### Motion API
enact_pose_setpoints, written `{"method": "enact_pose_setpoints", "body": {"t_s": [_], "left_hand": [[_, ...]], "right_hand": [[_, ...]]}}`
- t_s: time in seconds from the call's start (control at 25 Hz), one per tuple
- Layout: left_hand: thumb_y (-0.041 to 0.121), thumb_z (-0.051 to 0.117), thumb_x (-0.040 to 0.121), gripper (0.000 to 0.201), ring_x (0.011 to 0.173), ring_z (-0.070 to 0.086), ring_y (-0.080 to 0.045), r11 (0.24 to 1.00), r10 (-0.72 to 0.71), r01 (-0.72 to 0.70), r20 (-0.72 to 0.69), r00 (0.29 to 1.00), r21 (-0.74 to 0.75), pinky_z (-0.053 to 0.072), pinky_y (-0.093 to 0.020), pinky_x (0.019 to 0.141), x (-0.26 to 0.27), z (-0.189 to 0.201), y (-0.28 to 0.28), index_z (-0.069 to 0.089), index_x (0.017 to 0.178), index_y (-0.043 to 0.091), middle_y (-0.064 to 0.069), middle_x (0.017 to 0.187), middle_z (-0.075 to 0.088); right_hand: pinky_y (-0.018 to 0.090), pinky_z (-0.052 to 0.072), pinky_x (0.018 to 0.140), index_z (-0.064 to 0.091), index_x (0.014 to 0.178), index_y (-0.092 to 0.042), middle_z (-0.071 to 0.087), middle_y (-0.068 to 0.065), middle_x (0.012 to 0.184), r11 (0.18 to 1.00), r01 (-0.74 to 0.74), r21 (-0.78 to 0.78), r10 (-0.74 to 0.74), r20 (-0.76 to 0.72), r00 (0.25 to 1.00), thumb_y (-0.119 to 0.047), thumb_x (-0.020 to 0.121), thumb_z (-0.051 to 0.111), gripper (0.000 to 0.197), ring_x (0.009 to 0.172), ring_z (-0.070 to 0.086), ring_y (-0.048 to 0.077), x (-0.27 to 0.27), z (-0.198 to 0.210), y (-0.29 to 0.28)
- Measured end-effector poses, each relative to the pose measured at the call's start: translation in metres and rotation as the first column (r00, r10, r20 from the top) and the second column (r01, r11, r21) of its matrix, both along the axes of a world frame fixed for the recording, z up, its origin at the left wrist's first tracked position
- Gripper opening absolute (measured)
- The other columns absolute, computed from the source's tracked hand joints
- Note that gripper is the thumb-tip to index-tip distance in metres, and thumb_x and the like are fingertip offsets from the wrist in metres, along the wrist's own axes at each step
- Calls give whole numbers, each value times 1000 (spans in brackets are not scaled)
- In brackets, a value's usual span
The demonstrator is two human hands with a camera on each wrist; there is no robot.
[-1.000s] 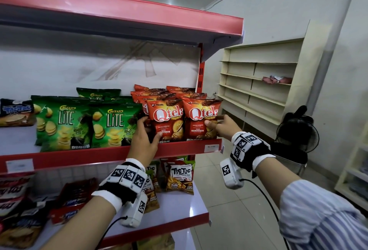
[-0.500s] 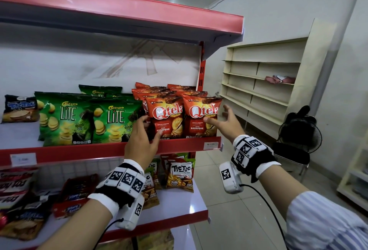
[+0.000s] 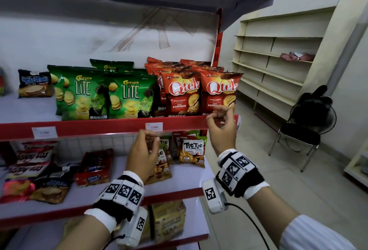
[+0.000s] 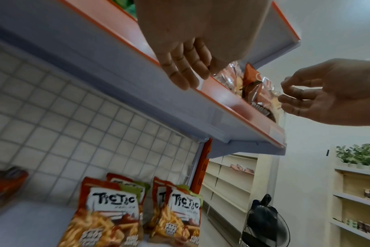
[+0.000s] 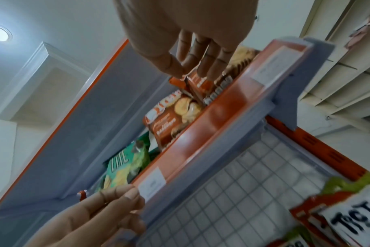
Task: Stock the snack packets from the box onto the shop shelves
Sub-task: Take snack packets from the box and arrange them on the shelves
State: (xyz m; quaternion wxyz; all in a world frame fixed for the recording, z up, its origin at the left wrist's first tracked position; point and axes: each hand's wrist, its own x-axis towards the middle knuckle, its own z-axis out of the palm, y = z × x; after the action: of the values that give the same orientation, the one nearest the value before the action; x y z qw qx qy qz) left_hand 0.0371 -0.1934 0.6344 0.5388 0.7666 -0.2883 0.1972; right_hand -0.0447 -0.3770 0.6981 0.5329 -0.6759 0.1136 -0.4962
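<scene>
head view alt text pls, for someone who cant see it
Two bare hands, the left hand and right hand, hover empty with loosely curled fingers in front of a red-edged shop shelf. On it stand green Chitato Lite packets beside red Qtela packets. Tic Tac packets sit on the shelf below.

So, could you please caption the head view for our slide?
Both empty hands hang below upright red Qtela barbecue crisp packets on the red-edged shelf.

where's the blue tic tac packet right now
In the head view the blue Tic Tac packet stands far left on the middle shelf, just left of the green Chitato Lite packets.
</scene>
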Motion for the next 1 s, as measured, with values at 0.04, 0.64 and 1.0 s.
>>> {"method": "enact_pose_setpoints", "body": {"t_s": [0.04,0.64,1.0], "left_hand": [[17,54,93,10,77,59,-17,1000,4,-4,-27,1000,5,51,-31,67,3,-9,9,50,102,14,4,86,59],[-2,57,86,49,82,57,-24,978,29,92,-561,828,186,49,-35,79,15,-175,184,37,130,5,-8,98,52],[2,56,88,40,98,59,-34,945,144,103,-677,722,310,48,-38,87,-2,-285,228,39,125,4,-17,108,58]], "right_hand": [[20,51,74,52,98,-23,60,0,83,1000,-12,15,13,-19,1000,-1,85,59,26,75,57,3,2,-10,11],[12,43,64,52,106,-17,56,-3,76,957,-98,273,230,-508,830,3,86,58,28,70,54,7,7,-203,208],[31,46,83,58,97,-18,59,7,85,932,-85,353,348,-804,482,-5,89,57,15,86,58,23,-10,-328,223]]}}
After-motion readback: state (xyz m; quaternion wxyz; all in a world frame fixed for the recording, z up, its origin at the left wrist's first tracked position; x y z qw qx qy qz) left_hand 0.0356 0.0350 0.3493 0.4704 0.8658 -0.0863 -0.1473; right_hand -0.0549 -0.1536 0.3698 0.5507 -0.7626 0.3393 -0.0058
